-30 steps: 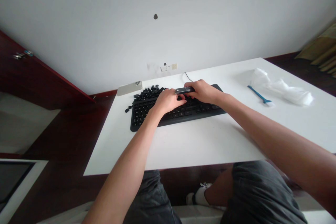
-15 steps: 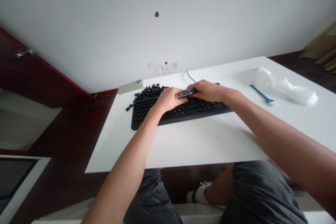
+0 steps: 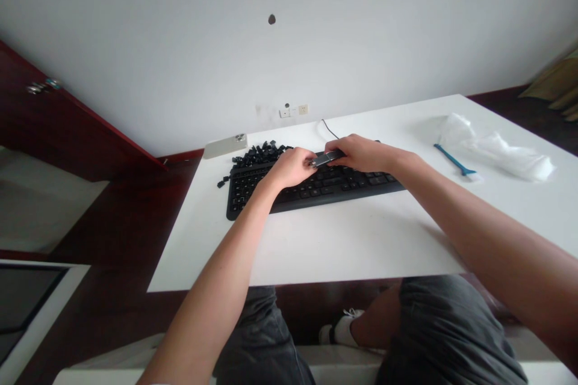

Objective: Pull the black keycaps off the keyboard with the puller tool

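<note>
Right hand (image 3: pixel 363 153) is pinching a slim black-and-silver gadget (image 3: pixel 326 159) just above a black keyboard (image 3: pixel 316 189), left hand (image 3: pixel 291 168) curled up against its other end, loose keycaps (image 3: pixel 257 154) heaped alongside.

Nothing readable from here. The black keyboard (image 3: pixel 347 184) has pale legends on its keycaps, too small to make out. The flat silver-and-black object (image 3: pixel 327 159) and wall socket (image 3: pixel 303 109) show no legible marking either.
</note>
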